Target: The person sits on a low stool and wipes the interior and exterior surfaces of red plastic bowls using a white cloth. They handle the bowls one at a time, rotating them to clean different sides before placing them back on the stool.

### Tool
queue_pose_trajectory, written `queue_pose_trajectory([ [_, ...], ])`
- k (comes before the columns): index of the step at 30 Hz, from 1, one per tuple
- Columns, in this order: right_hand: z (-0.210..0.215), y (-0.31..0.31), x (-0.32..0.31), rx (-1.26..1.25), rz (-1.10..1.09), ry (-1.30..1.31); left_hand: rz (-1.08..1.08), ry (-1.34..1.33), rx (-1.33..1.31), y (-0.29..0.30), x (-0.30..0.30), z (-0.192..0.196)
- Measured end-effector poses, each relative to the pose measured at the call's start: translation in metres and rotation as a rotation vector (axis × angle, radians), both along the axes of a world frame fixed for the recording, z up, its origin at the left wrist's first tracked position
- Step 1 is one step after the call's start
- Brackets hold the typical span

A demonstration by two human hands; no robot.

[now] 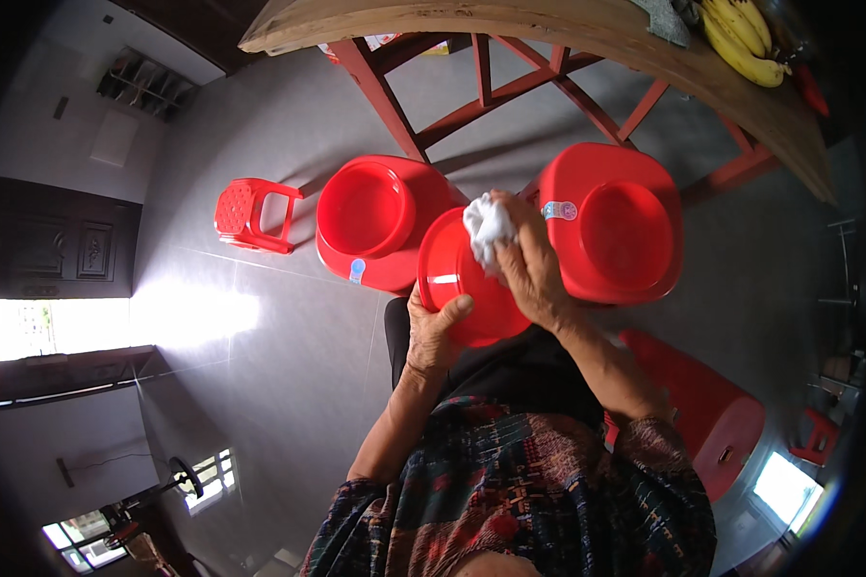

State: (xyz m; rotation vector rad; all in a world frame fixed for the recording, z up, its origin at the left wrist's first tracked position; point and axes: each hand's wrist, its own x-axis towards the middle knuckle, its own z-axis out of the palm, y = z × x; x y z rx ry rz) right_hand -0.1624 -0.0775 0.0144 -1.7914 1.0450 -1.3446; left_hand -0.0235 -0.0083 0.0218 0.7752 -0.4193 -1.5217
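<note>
While the left hand [435, 332] had its fingers and thumb closed on the near left side of one red bowl [481, 300], the right hand [533, 279] held a bunched white cloth [490, 229] against its far right part. Left of the fingers: a large stool [431, 188], which bore a second bowl [361, 210]; farther left stood a small stool [240, 213]. Right of the fingers: another stool [587, 165], which bore a third bowl [626, 236]. Ahead, well apart: a wooden worktop [568, 23], where bananas [739, 43] lay to the right.

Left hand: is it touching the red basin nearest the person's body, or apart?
Touching. The head view shows the left hand gripping the side of the red basin, thumb laid over it.
</note>
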Motion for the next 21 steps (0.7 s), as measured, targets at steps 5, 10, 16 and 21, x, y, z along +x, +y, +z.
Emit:
queue_pose_trajectory([
  [5, 0.018, 0.039, -0.003, -0.11, 0.247, 0.156, 0.078, 0.082, 0.019, -0.003, 0.013, -0.018],
  [10, 0.022, 0.047, -0.003, -0.23, 0.225, 0.261, 0.025, 0.051, -0.023, 0.003, 0.018, -0.038],
  [16, 0.006, 0.001, -0.013, -0.13, -0.162, 0.37, 0.073, 0.093, 0.018, 0.0, 0.017, -0.015],
  [21, -0.004, 0.034, -0.022, -0.034, -0.056, 0.412, 0.137, 0.062, 0.042, -0.007, 0.023, -0.013],
])
